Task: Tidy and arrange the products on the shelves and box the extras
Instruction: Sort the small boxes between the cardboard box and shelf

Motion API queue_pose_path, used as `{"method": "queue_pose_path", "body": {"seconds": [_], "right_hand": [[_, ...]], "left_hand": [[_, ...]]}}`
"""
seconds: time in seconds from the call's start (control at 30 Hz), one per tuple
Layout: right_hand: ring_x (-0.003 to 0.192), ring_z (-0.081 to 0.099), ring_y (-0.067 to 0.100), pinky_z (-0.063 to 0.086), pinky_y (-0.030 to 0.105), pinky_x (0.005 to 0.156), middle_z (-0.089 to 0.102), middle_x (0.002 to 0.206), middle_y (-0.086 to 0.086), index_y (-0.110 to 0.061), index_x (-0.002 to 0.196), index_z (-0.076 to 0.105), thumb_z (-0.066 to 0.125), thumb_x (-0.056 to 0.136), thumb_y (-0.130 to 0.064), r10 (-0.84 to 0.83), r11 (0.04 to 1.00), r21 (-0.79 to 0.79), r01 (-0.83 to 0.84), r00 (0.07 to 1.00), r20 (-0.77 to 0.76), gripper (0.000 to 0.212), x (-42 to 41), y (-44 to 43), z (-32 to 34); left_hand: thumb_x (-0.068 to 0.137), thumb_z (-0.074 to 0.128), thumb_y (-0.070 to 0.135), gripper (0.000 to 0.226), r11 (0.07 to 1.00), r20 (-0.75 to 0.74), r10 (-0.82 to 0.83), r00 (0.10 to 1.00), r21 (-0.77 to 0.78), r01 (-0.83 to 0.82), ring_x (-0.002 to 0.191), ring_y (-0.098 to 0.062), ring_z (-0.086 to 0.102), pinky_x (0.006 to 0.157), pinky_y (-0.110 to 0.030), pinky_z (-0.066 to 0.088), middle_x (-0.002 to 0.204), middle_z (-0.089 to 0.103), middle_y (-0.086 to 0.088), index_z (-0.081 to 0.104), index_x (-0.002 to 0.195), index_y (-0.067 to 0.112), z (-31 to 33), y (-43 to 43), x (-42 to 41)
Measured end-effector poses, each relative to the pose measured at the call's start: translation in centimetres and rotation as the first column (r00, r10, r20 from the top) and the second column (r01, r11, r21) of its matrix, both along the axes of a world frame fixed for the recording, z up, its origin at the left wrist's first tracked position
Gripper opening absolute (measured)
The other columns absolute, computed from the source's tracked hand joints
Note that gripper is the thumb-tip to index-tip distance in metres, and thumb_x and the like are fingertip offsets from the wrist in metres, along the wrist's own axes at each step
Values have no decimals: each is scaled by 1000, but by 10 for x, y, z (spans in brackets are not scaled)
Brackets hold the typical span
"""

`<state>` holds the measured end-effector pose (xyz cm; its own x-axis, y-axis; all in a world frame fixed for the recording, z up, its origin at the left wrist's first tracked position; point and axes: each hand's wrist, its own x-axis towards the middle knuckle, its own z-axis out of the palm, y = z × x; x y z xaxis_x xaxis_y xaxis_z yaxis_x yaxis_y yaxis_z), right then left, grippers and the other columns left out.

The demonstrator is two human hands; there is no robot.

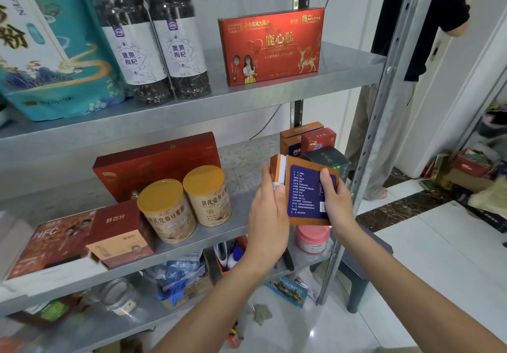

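Observation:
I hold an orange-brown box with a dark blue label [304, 193] in front of the middle shelf [241, 210], near its right end. My left hand [270, 215] grips the box's left edge, thumb on the front. My right hand [336, 196] grips its right side, fingers over the label. Behind the box stand similar small boxes: an orange one [295, 136], a red one [318, 138] and a dark one [329, 158]. Two gold-lidded tins [186, 202] stand to the left on the same shelf.
A red gift box [271, 45], two dark jars [153, 40] and a teal bag [55, 51] fill the top shelf. Red boxes [120, 232] lie at the middle shelf's left. A pink jar [312, 239] sits below. The metal upright [384, 106] stands right; a person stands behind it.

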<state>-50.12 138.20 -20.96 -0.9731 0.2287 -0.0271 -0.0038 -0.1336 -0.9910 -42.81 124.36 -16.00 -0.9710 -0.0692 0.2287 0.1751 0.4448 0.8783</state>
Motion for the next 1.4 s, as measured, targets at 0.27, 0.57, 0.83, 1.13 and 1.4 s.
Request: {"method": "queue_pose_path", "body": {"seconds": [0.27,0.57,0.83,1.13,1.4], "right_hand": [[86,70,11,55,30,78,72,94,-6,-30,94,58,60,80,-61,-76,988,128,82,996,-54,34,12,3,5],[90,70,13,55,34,83,72,100,-2,-29,96,57,56,81,-65,-64,981,182,61,998,11,39,25,-3,12],[109,66,33,56,53,86,64,126,16,-15,136,49,60,89,-33,499,816,-388,-429,861,97,52,43,17,19],[106,68,24,56,45,89,69,120,8,-24,127,53,63,87,-34,82,986,-146,-75,996,40,42,78,-2,8],[126,48,3,45,19,91,49,137,-9,-48,139,37,80,76,-35,138,950,255,-179,976,171,78,132,71,-17]], "left_hand": [[90,30,68,84,992,114,-120,986,-30,124,118,19,38,96,-11,33,152,27,7,-21,150,38,-12,-6,4],[93,45,57,88,991,69,-97,993,-87,103,110,-14,62,95,-41,52,135,55,0,-8,156,28,-17,-19,-11],[99,49,41,65,929,271,-239,933,343,139,80,-7,73,49,-22,54,116,68,8,18,154,29,-29,-53,-33],[78,69,58,88,962,187,-270,945,6,274,124,-7,39,102,-17,34,139,35,2,28,151,32,-50,-13,-33],[92,51,41,50,676,443,-710,547,648,352,84,-15,66,69,-23,53,104,68,-10,56,131,9,-74,28,-17]]}}
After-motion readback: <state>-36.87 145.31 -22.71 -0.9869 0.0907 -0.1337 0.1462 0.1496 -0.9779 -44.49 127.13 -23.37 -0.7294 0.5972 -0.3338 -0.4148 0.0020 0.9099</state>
